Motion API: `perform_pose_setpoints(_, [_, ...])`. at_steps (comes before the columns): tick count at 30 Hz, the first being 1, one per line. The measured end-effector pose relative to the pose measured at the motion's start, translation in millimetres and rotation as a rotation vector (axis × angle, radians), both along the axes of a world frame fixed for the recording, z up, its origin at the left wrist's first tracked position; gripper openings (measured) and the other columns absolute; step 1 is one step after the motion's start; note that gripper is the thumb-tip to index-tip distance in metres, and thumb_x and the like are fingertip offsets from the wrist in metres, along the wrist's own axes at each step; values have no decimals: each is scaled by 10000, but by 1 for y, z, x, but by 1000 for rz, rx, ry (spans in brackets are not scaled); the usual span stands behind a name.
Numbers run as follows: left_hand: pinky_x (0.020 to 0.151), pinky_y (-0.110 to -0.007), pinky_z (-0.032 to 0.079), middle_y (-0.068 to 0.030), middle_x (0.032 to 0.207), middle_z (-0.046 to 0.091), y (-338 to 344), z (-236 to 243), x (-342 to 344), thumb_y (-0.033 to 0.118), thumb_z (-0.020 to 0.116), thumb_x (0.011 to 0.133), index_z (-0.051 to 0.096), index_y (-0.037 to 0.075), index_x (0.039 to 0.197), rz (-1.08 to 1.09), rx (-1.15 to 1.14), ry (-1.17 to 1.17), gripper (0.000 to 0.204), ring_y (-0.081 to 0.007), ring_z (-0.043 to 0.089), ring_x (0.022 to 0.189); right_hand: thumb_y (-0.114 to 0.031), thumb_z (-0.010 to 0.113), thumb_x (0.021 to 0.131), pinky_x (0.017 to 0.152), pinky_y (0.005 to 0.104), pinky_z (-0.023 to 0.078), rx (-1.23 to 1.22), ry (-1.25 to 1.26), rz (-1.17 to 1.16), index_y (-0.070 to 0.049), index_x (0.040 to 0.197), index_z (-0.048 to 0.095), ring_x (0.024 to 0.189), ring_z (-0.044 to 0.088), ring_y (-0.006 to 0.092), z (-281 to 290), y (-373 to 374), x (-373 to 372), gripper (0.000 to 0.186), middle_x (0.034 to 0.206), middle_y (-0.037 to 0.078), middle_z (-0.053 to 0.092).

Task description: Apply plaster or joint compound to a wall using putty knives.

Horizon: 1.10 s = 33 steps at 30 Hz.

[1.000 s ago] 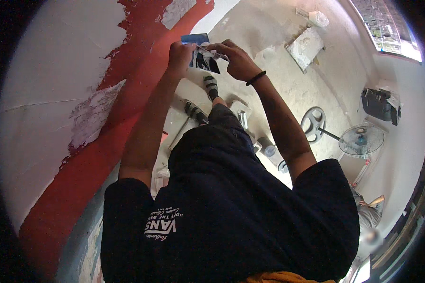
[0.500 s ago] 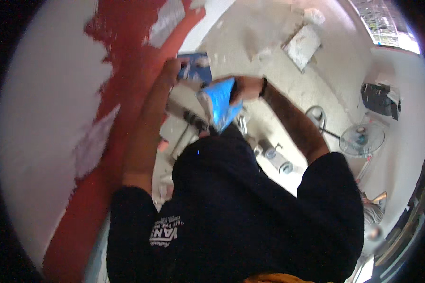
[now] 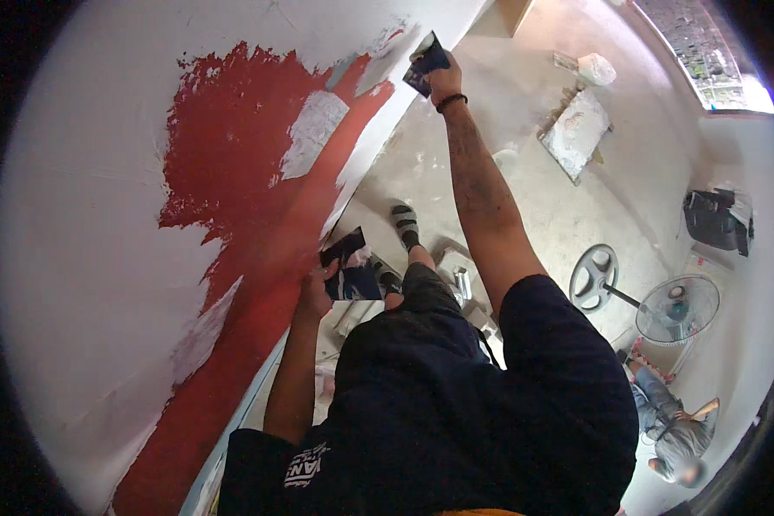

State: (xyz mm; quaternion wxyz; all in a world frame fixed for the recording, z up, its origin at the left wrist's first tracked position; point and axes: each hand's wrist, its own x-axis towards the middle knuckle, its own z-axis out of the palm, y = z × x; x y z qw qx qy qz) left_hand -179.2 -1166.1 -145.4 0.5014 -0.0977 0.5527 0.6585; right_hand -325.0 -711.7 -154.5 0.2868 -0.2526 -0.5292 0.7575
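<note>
My right hand (image 3: 443,82) is stretched far forward, closed on a wide dark putty knife (image 3: 425,62) with white paste near its upper edge. The blade is by the white wall near the end of the red patch; whether it touches the wall I cannot tell. Lower and to the left, my left hand (image 3: 318,291) grips the side of another wide dark putty blade (image 3: 351,271) smeared with whitish paste. The wall (image 3: 86,172) is white around a large ragged red area (image 3: 232,138), which has a few white patches of filler within it.
A pale slab-like bundle (image 3: 576,133) lies on the floor (image 3: 490,112) ahead right. To the right stand a fan (image 3: 678,310) with a round base (image 3: 593,279) and a black bag (image 3: 715,219). A person (image 3: 675,421) is at the lower right. Metal pieces (image 3: 463,284) lie beside my legs.
My right hand has moved away from my left, forward to the wall, with its putty knife. My left hand has come down and nearer to me, still holding its blade. The view has shifted.
</note>
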Motion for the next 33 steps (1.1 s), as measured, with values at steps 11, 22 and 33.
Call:
perform_pose_setpoints(11, [509, -400, 546, -99, 1031, 591, 15, 37, 3, 237, 487, 897, 471, 44, 1176, 4, -130, 209, 340, -220, 633, 779, 22, 553, 673, 763, 393, 432, 623, -298, -403, -53, 1009, 550, 868, 531, 336, 48, -75, -43, 344, 916, 161, 534])
perform_pose_setpoints(22, [674, -410, 549, -127, 1062, 572, -11, 50, 18, 197, 472, 910, 509, -32, 1106, -94, -108, 352, 304, -222, 586, 952, 94, 439, 612, 796, 402, 396, 787, -180, -472, 0, 1052, 512, 914, 476, 354, 99, -175, -12, 456, 923, 180, 514])
perform_pose_setpoints(33, [786, -323, 464, -83, 1006, 609, -13, 85, 14, 108, 519, 886, 578, -14, 1026, 166, 256, 457, 195, -213, 591, 924, 30, 580, 667, 838, 294, 473, 421, 3, 204, 27, 948, 636, 946, 592, 163, 197, -207, 185, 287, 997, 110, 621])
